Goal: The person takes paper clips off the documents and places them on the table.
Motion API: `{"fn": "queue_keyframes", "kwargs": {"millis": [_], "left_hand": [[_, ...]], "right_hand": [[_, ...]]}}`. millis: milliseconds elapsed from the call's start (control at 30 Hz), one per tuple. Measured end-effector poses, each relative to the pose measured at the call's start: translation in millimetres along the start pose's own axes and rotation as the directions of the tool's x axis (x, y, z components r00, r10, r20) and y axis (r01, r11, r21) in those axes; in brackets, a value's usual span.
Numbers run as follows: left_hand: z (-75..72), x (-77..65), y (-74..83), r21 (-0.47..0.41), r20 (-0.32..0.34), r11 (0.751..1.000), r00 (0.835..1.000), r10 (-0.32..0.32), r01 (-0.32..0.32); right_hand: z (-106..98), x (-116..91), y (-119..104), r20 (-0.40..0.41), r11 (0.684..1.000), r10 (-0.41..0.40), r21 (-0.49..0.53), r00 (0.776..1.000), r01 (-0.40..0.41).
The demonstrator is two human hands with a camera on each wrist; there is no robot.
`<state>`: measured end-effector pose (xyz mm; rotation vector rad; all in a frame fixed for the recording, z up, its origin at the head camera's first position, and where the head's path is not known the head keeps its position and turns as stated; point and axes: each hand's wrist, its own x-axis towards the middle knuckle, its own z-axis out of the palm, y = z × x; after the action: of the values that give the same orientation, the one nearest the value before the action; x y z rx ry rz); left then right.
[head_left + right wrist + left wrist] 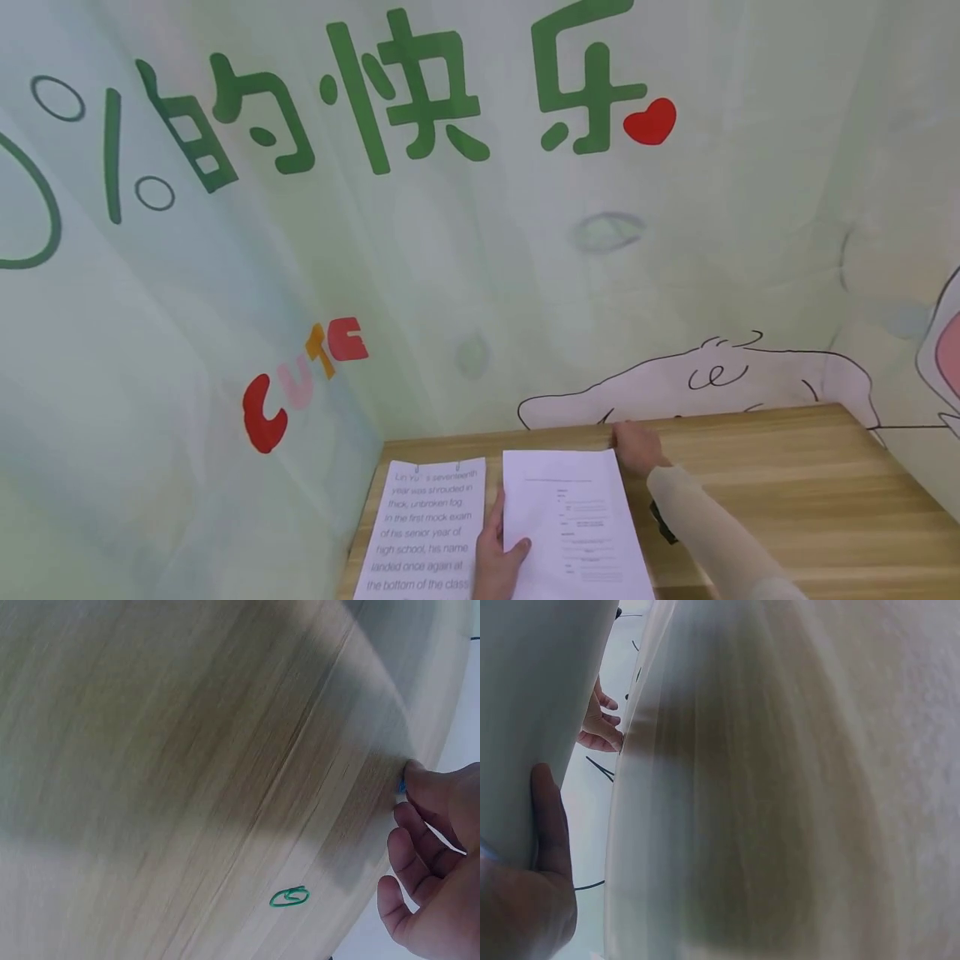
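The left hand (498,557) grips the paper (555,508) by its left side, thumb over the printed front and fingers along the edge; the head view shows the faint print, while the left wrist view shows instead the sheet standing off the table (765,492). The right hand (636,448) is at the far edge of the table, just right of the paper's far corner. From the head its fingertips are too small to read, but the right wrist view shows them curled, pinching a blue bit (403,784) that is mostly hidden. Only that view also shows a green clip (289,897) lying on the table, near the right hand and apart from it. To the left of the paper, seen only from the head, lies a page (423,533) in large type, with two small clips (457,467) at its far edge. The head view alone takes in the green lettering (427,92) and red heart (650,122) on the wall (517,325) beyond.
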<state>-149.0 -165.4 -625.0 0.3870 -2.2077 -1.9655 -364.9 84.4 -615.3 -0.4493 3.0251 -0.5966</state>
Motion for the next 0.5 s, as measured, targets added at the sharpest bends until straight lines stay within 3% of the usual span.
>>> {"fn": "queue_keyframes", "kwargs": {"millis": [233, 500], "left_hand": [[-2.1, -1.9, 2.2, 0.018, -0.004, 0.999, 1.0, -0.029, 0.029], [-6.6, -1.7, -1.2, -0.005, 0.014, 1.0, 0.999, -0.029, 0.03]], "right_hand": [[1.5, -1.7, -1.6, 0.001, 1.0, 0.017, -0.014, 1.0, -0.017], [-5.6, 4.3, -6.6, 0.126, 0.995, 0.092, 0.021, 0.988, -0.096]]}}
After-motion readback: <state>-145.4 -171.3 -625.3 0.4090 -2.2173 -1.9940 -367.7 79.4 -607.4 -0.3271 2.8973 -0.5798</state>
